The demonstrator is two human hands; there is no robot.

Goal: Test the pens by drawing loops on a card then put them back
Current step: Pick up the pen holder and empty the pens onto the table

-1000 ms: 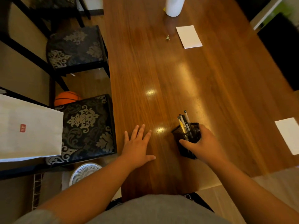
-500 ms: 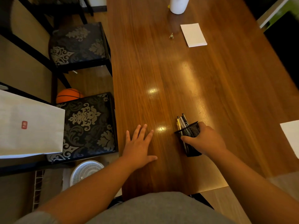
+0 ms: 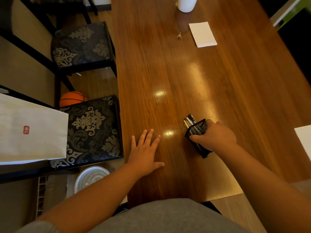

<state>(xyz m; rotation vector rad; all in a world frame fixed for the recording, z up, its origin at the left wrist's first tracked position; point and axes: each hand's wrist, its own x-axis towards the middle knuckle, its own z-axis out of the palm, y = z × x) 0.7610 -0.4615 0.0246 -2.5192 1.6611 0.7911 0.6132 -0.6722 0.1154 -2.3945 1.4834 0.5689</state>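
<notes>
A black mesh pen holder (image 3: pixel 197 132) sits tilted toward the upper left on the wooden table (image 3: pixel 218 84). Several pens (image 3: pixel 189 121) stick out of its mouth. My right hand (image 3: pixel 215 137) grips the holder from the right, thumb across its near side. My left hand (image 3: pixel 145 152) lies flat on the table near the left edge, fingers spread. A white card (image 3: pixel 202 34) lies far up the table. A second white card (image 3: pixel 304 140) shows at the right frame edge.
A white cylindrical container (image 3: pixel 186 4) stands at the table's far end, with a small metal clip (image 3: pixel 179 35) near the far card. Two patterned chairs (image 3: pixel 90 128) stand left of the table, with a white paper bag (image 3: pixel 32 130), a basketball (image 3: pixel 72 98) and a white fan (image 3: pixel 91 177).
My right hand has tipped the pen holder further toward the upper left and slid it slightly. My left hand stays flat in place.
</notes>
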